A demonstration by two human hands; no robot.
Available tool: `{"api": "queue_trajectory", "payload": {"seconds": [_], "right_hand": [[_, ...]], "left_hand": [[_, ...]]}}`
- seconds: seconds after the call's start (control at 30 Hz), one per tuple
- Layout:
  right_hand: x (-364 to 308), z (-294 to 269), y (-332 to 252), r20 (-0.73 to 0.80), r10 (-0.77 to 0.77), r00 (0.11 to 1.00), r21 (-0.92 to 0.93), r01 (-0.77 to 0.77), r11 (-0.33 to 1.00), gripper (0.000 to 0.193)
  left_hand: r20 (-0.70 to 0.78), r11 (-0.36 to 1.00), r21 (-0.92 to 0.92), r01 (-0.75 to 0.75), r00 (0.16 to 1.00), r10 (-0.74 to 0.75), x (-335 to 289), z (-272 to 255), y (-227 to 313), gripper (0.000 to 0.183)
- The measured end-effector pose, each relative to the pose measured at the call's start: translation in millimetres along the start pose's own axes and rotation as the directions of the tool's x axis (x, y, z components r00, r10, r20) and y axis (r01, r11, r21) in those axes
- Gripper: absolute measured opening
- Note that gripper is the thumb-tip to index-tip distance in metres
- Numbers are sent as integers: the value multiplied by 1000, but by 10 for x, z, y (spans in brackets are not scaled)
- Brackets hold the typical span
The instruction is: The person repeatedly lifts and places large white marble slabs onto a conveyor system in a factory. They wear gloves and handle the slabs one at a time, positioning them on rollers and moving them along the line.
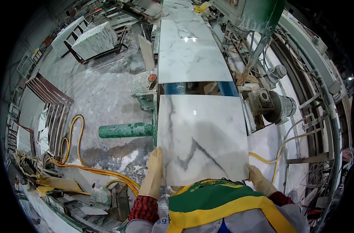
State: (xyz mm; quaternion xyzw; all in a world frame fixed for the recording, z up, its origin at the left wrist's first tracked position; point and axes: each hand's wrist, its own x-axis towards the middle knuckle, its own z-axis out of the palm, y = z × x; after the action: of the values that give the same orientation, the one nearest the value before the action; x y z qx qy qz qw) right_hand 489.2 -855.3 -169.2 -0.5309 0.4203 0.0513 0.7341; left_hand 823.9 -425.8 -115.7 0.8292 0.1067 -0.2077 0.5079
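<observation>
A polished white marble slab with grey veins lies flat in front of me, its near edge close to my green and yellow apron. At its left edge, near the front corner, my left hand in a cream glove is closed on the stone. My right hand, gloved alike, grips the opposite edge by the right front corner. Both thumbs and fingertips are partly hidden by the slab. Beyond a gap showing blue rollers, a second marble slab lies on the same line.
Left of the line, a green cylinder juts out above the wet floor, with yellow hoses near it. An electric motor stands on the right, below a green machine. Stone blocks rest on a rack at the far left.
</observation>
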Motion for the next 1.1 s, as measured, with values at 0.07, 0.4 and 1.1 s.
{"api": "queue_trajectory", "payload": {"seconds": [0.07, 0.4, 1.1], "right_hand": [[-127, 308, -132, -137, -70, 988, -144, 50, 988, 63], [579, 380, -443, -351, -112, 930, -554, -110, 825, 108], [790, 512, -1054, -344, -216, 914, -502, 15, 865, 87]], "left_hand": [[-12, 999, 33, 4, 1000, -3, 17, 5, 196, 54], [41, 990, 139, -24, 999, 18, 533, 50, 327, 56], [-93, 988, 138, 67, 994, -55, 890, 351, 499, 55]]}}
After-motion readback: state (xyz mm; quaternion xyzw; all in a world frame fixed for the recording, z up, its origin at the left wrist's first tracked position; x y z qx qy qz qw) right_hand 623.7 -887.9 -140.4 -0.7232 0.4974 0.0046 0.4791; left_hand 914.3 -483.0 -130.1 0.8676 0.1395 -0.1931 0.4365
